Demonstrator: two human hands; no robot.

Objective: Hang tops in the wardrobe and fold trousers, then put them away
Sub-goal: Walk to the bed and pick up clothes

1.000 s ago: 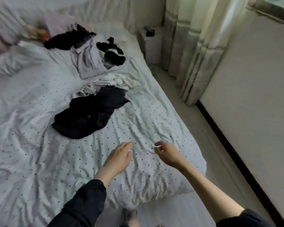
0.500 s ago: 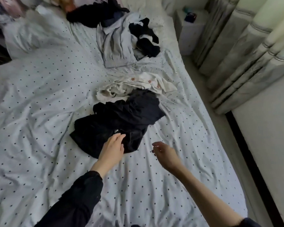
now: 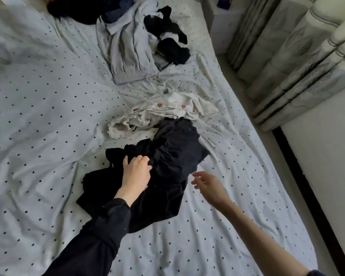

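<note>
Mid-bed (image 3: 48, 120), the crumpled black garment (image 3: 173, 156) is gripped by the left hand (image 3: 134, 170), while the right hand (image 3: 208, 183) hovers loosely spread at its four o'clock edge.

sheet (image 3: 48, 120): white, dark dots | garment (image 3: 167, 156), centre: black | shirt (image 3: 167, 110): cream, brown buttons | trousers (image 3: 127, 50), top: grey | sleeve (image 3: 100, 232): black

A bed (image 3: 38, 116) with a polka-dot sheet fills the left. Pale pleated curtains (image 3: 299, 62) hang far right, beside a white nightstand (image 3: 219, 26); a dark skirting board (image 3: 307, 192) edges the white wall (image 3: 327, 156).
</note>
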